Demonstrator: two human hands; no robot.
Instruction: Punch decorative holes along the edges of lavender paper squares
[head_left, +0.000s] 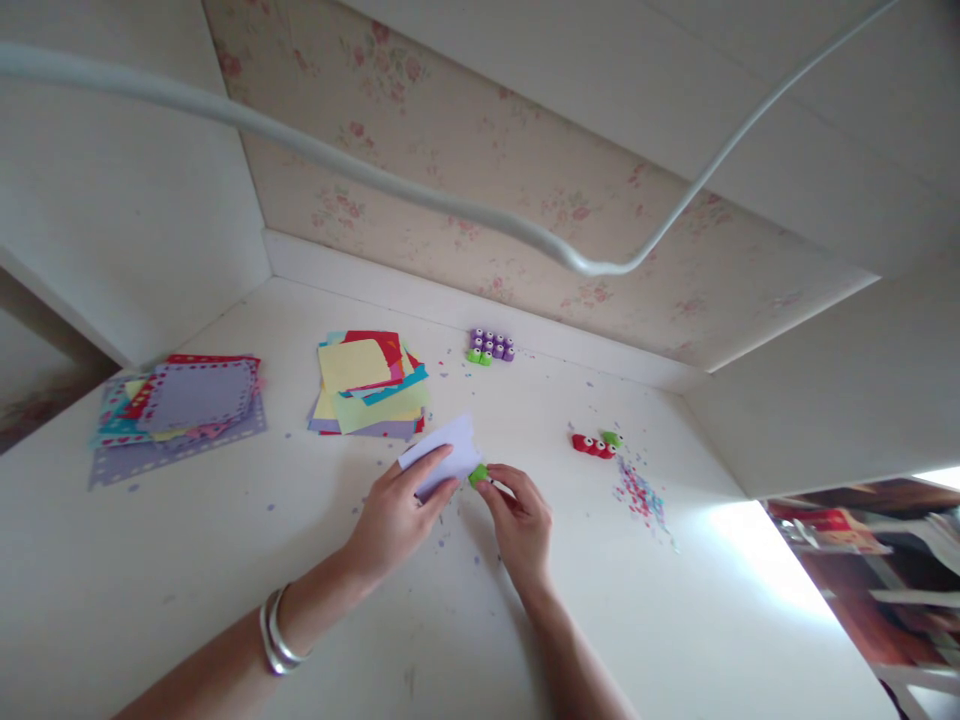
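Observation:
My left hand (401, 515) holds a sheet of pale lavender paper (456, 445) between thumb and fingers, raised over the white table. At the paper's lower right edge, my right hand (521, 520) pinches a small green paper punch (478, 474). The punch touches that edge; whether the paper sits inside its slot is too small to tell. Punched paper bits lie scattered on the table beneath both hands. A silver bangle (279, 632) circles the left wrist.
Left of centre lies a stack of coloured paper (356, 362); farther left is a pile of paper with punched borders (199, 395). Purple and green punches (491, 345) stand near the wall. Red punches (592, 446) sit at right beside a confetti heap (641, 495). A white cable (420, 190) hangs overhead.

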